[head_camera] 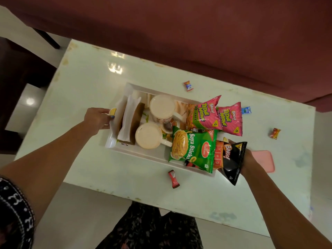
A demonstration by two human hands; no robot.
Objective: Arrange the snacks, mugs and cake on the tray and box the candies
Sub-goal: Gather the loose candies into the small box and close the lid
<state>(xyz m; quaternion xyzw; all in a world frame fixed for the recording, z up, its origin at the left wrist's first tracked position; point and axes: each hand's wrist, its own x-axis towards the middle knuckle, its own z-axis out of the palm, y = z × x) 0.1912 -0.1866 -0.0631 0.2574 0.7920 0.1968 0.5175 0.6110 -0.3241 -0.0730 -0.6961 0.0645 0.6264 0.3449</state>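
Note:
A white tray (142, 154) lies on the pale table (86, 83). It holds a wrapped cake (129, 121) at its left end, two cream mugs (162, 107) (148, 135), two pink snack packs (203, 112) (230, 119), a green Soya Sticks pack (193, 150) and a black and orange Bingo pack (231, 159). My left hand (98, 117) grips the tray's left end. My right hand (247, 155) holds the right end, mostly hidden under the Bingo pack. Loose candies lie on the table: a red one (173, 179), an orange and blue one (188, 86), a blue one (246, 110) and an orange one (274, 133).
A pink flat object (265, 161) lies on the table right of my right hand. A dark red sofa (197, 33) stands behind the table. A dark piece of furniture (16, 72) is at the left. My patterned clothing (147, 229) shows below the table's near edge.

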